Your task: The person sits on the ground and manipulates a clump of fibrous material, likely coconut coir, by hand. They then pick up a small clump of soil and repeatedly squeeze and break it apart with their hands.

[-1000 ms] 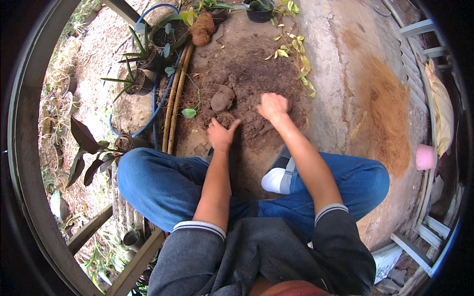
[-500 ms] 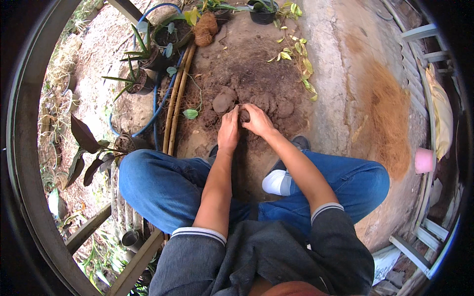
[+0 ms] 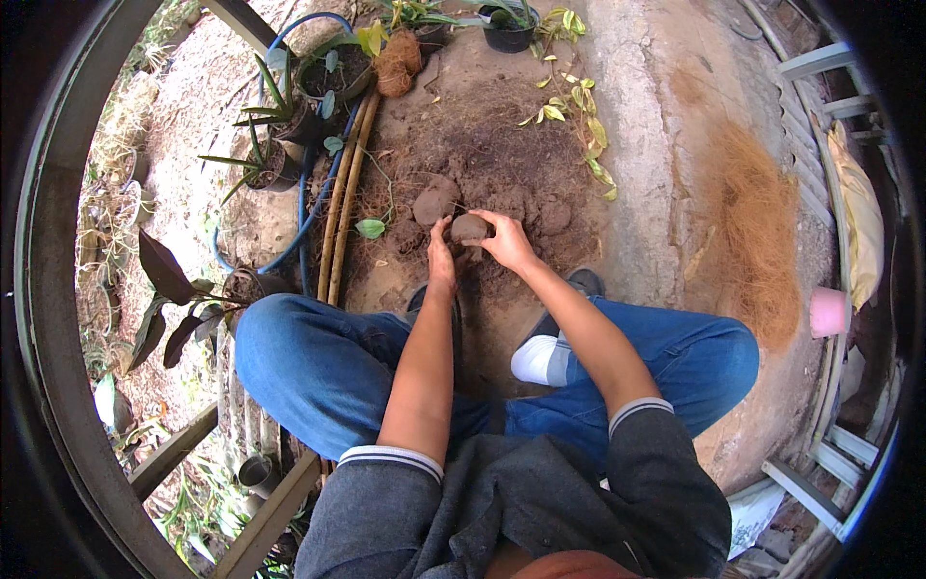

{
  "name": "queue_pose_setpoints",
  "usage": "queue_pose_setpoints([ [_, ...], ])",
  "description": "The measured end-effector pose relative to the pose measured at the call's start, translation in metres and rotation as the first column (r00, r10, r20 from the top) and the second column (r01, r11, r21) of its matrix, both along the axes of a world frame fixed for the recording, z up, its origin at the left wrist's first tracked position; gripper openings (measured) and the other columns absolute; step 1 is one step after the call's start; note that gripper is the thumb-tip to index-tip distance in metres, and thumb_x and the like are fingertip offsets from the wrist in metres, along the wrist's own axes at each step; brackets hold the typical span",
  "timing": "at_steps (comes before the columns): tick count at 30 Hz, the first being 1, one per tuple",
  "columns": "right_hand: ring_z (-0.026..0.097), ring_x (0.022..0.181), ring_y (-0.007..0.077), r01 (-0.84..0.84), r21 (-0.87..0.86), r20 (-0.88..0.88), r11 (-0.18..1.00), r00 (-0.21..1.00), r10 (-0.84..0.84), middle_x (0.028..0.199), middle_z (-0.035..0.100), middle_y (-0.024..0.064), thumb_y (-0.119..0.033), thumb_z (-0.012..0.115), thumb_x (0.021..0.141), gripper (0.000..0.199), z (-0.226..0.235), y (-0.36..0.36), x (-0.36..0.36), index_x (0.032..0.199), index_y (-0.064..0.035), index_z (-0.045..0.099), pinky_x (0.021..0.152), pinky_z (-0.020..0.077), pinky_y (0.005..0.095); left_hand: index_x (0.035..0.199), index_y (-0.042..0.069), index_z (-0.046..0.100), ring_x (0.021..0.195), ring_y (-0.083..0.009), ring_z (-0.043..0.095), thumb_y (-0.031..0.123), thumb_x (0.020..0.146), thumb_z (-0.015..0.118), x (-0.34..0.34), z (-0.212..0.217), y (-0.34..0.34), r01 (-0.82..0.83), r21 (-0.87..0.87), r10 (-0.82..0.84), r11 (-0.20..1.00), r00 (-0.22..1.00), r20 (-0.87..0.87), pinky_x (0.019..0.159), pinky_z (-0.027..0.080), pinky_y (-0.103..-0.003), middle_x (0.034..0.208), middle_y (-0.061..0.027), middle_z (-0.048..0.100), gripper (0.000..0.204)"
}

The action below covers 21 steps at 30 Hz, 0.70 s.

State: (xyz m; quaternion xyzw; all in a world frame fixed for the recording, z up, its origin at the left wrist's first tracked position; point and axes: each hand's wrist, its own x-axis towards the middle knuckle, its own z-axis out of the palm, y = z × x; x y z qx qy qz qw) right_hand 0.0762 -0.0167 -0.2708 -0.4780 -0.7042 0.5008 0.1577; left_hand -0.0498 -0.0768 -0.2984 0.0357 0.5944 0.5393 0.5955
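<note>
A round, smooth-faced lump of brown soil [image 3: 470, 230] is gripped between the thumb and fingers of my right hand [image 3: 508, 241]. My left hand [image 3: 441, 259] is just left of that lump, fingers stretched forward and palm turned toward it; whether its fingertips touch the lump is hard to make out. Beyond my hands lies a second rounded soil lump [image 3: 436, 200] on the ground. Loose, crumbly dark soil [image 3: 511, 200] is heaped around it, with another rounded clod [image 3: 554, 216] to the right.
Bamboo poles [image 3: 345, 203] and a blue hose [image 3: 306, 227] run along the left, beside potted plants [image 3: 276, 172]. A leafy vine [image 3: 590, 125] trails at the far right of the soil. Brown fibre [image 3: 757, 232] lies farther right, near a pink pot [image 3: 829, 313].
My hands have drawn slightly apart, and the left has dropped lower and nearer me. The soil lump, mostly covered before, now shows its round face in my right hand.
</note>
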Motion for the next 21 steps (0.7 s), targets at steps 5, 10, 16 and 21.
queue_pose_setpoints([
  [5,0.047,0.117,0.0226,-0.156,-0.263,-0.094,0.952,0.986,0.136,0.129,0.047,0.0144,-0.022,0.074,0.071,0.075,-0.006,0.008,0.001,0.133,-0.0036,0.038,0.096,0.0394,0.0348,0.122,0.001,0.051,0.108,-0.0228,0.050,0.058,0.088,0.039,0.004,-0.005,0.003,0.065,0.022,-0.054,0.998,0.940,-0.337,0.093,0.037,-0.034,0.120,-0.0129,0.053,0.068],
  [10,0.052,0.111,0.0223,-0.084,-0.307,-0.106,0.948,0.993,0.054,0.125,0.051,0.0141,-0.027,0.077,0.070,0.074,-0.004,0.018,0.009,0.130,-0.0019,0.042,0.095,0.0422,0.0358,0.114,-0.005,0.055,0.102,-0.0252,0.054,0.052,0.086,0.051,0.006,0.010,0.012,0.009,-0.008,-0.012,1.000,0.894,-0.448,0.088,0.041,-0.036,0.112,-0.0172,0.058,0.063],
  [16,0.058,0.101,0.0229,-0.249,-0.182,0.025,0.951,0.966,0.257,0.110,0.060,0.0182,-0.023,0.076,0.066,0.066,0.018,0.011,0.005,0.119,0.0069,0.050,0.084,0.0464,0.0344,0.108,-0.002,0.061,0.100,-0.0298,0.058,0.065,0.070,0.060,-0.003,-0.009,0.008,0.183,-0.103,-0.210,0.978,0.870,-0.446,0.088,0.044,-0.038,0.106,-0.0191,0.062,0.078],
  [21,0.059,0.099,0.0323,-0.251,0.036,0.139,0.967,0.960,0.244,0.105,0.059,0.0260,-0.032,0.077,0.065,0.067,0.014,0.007,0.009,0.113,0.0094,0.053,0.082,0.0469,0.0379,0.091,0.000,0.067,0.082,-0.0295,0.064,0.057,0.072,0.061,0.003,0.003,0.012,0.131,-0.295,-0.308,0.946,0.640,-0.704,0.077,0.047,-0.037,0.082,-0.0229,0.065,0.061],
])
